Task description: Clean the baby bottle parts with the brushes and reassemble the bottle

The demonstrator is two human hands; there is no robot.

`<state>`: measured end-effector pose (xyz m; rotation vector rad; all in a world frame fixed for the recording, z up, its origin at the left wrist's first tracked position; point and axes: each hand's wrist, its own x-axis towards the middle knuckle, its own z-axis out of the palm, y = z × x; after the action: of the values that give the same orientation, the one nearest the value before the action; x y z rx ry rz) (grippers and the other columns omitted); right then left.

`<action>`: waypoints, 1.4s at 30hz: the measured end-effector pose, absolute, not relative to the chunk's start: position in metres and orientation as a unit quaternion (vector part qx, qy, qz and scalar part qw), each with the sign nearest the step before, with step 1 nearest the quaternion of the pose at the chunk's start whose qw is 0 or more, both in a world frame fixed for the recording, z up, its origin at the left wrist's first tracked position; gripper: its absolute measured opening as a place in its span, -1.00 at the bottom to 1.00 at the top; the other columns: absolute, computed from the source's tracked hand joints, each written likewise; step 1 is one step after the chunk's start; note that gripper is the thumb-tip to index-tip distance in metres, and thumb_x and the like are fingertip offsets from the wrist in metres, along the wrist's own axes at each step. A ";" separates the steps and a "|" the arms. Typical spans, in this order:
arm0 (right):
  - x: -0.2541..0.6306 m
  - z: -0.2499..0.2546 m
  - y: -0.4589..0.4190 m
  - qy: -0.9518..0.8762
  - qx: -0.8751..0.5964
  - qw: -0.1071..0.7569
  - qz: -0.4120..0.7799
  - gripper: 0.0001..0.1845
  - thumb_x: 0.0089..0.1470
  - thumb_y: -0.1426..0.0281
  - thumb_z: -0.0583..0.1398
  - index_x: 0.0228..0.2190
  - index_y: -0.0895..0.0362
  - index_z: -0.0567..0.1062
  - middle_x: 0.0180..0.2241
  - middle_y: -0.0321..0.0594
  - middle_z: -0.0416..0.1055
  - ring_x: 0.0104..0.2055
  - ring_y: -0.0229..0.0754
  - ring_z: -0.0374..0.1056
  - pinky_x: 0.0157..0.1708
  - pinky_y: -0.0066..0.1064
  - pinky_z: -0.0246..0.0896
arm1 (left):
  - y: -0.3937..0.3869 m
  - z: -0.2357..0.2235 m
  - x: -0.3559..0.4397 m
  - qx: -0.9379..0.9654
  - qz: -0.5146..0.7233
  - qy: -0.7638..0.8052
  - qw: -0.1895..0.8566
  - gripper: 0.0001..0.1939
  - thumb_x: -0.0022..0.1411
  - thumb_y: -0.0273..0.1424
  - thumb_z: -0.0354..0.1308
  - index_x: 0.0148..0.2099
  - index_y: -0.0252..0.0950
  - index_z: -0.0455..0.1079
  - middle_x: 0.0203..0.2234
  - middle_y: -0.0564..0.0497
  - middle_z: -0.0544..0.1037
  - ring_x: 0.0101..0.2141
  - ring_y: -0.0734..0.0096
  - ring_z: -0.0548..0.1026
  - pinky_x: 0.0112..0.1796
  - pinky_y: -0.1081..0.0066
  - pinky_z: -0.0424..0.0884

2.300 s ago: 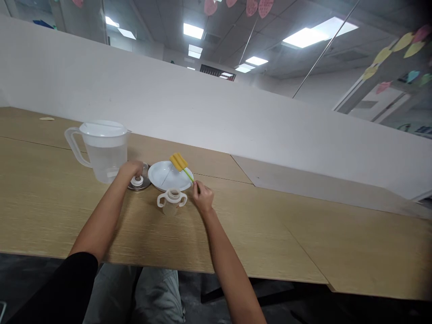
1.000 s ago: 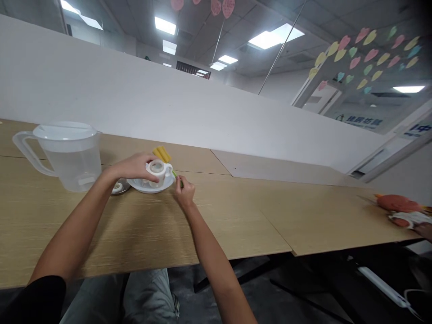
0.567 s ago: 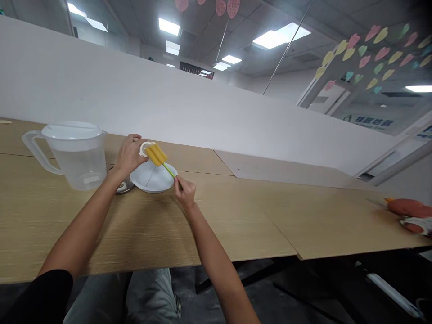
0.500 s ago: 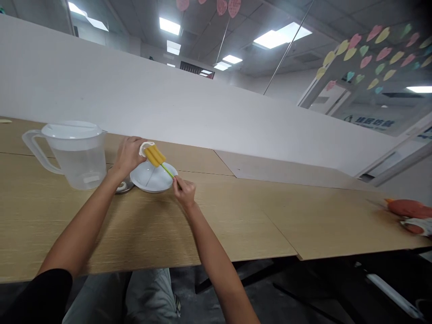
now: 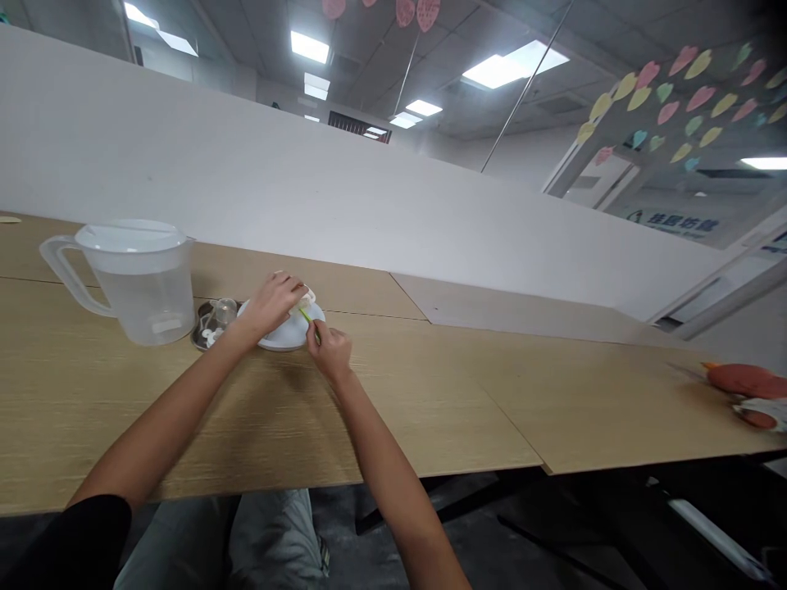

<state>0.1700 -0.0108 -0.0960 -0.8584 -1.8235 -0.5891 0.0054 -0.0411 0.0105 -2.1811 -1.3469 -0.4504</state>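
We caught our left hand [image 5: 278, 301] gripping a bottle [image 5: 307, 301] over the white bowl [image 5: 286, 338], our right hand [image 5: 330, 348] a green brush stem [image 5: 305, 314], its head hidden. Left of the bowl sat a tray [image 5: 198, 344] of small parts [image 5: 225, 311], then a pitcher [image 5: 151, 297] of clear liquid.

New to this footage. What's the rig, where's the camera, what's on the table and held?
No machine here: just a person's two bare hands. One camera, worn on the head, takes every picture, looking forward and down. The left hand holds a white-handled cup, mostly hidden, at a white bowl. The right hand grips a green handle; its far end is hidden. On the table, left of the bowl, are a metal tray with small pieces and a lidded pitcher. A reddish item lies far right.
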 end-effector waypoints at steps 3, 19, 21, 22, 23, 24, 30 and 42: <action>0.172 -0.097 -0.007 -0.763 -0.339 0.498 -0.236 -0.69 0.28 0.31 0.00 -0.31 0.17 0.49 -0.61 -0.26 0.42 -0.59 -0.31 0.28 -0.55 -0.46 -0.01 | -0.038 0.013 0.003 -0.800 -0.173 -0.515 0.256 -0.60 0.06 -0.62 0.11 -0.03 -0.28 0.45 -0.07 -0.15 0.50 -0.04 0.08 0.37 -0.10 0.18 0.28; 0.177 -0.095 -0.003 -0.706 -0.363 0.597 -0.115 -0.44 0.28 0.10 -0.01 -0.61 0.15 0.41 -0.68 -0.33 0.28 -0.64 -0.38 0.08 -0.56 -0.48 -0.06 | -0.029 0.012 -0.006 -0.773 -0.184 -0.557 0.244 -0.60 0.07 -0.53 0.08 -0.03 -0.24 0.48 -0.10 -0.14 0.49 -0.07 0.10 0.38 -0.10 0.19 0.28; 0.176 -0.093 -0.004 -0.666 -0.402 0.628 -0.017 -0.41 0.25 0.04 -0.02 -0.63 0.16 0.38 -0.69 -0.36 0.22 -0.63 -0.38 0.05 -0.56 -0.50 -0.05 | -0.029 0.014 -0.017 -0.743 -0.215 -0.581 0.253 -0.61 0.09 -0.50 0.07 -0.02 -0.24 0.47 -0.09 -0.15 0.48 -0.07 0.08 0.37 -0.10 0.17 0.28; 0.177 -0.092 -0.004 -0.644 -0.415 0.641 0.027 -0.41 0.22 0.02 -0.01 -0.65 0.15 0.35 -0.69 -0.38 0.18 -0.62 -0.37 0.05 -0.56 -0.50 -0.04 | -0.029 0.014 -0.025 -0.726 -0.229 -0.593 0.262 -0.61 0.10 -0.50 0.06 -0.01 -0.23 0.46 -0.08 -0.15 0.48 -0.05 0.06 0.36 -0.10 0.16 0.27; 0.178 -0.090 -0.003 -0.621 -0.427 0.654 0.065 -0.41 0.20 0.00 -0.01 -0.67 0.14 0.30 -0.69 -0.38 0.13 -0.60 -0.36 0.04 -0.55 -0.50 -0.03 | -0.028 0.014 -0.032 -0.710 -0.242 -0.603 0.272 -0.61 0.11 -0.50 0.04 0.00 -0.22 0.46 -0.06 -0.16 0.47 -0.04 0.04 0.34 -0.09 0.14 0.26; 0.181 -0.088 0.000 -0.592 -0.442 0.666 0.098 -0.41 0.19 -0.01 -0.01 -0.69 0.12 0.25 -0.68 -0.39 0.07 -0.59 -0.35 0.03 -0.55 -0.50 -0.02 | -0.028 0.013 -0.040 -0.693 -0.252 -0.613 0.284 -0.60 0.12 -0.51 0.02 0.00 -0.21 0.45 -0.05 -0.16 0.46 -0.02 0.02 0.33 -0.08 0.12 0.24; 0.204 -0.092 0.024 -0.438 -0.581 0.667 0.162 -0.46 0.22 0.02 -0.18 -0.65 0.06 0.12 -0.64 -0.37 0.01 -0.54 -0.30 0.01 -0.52 -0.48 0.03 | -0.022 0.005 -0.059 -0.716 -0.233 -0.582 0.307 -0.59 0.20 -0.56 -0.10 -0.01 -0.17 0.44 -0.02 -0.13 0.42 0.07 0.05 0.26 0.02 0.06 0.15; 0.206 -0.114 0.043 -0.481 -0.652 0.562 0.168 -0.41 0.22 0.04 -0.13 -0.49 0.18 0.44 -0.58 -0.24 0.36 -0.47 -0.21 0.26 -0.44 -0.47 0.15 | -0.041 0.029 -0.026 -0.669 -0.386 -0.635 0.025 -0.15 0.05 -0.03 0.20 0.31 -0.29 0.09 0.07 -0.12 0.44 -0.02 0.15 0.44 -0.07 0.32 0.34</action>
<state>0.2059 0.0433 -0.1145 -1.5348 -1.1330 0.3949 -0.0257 -0.0414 0.0288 -2.0696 -1.9621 -1.1930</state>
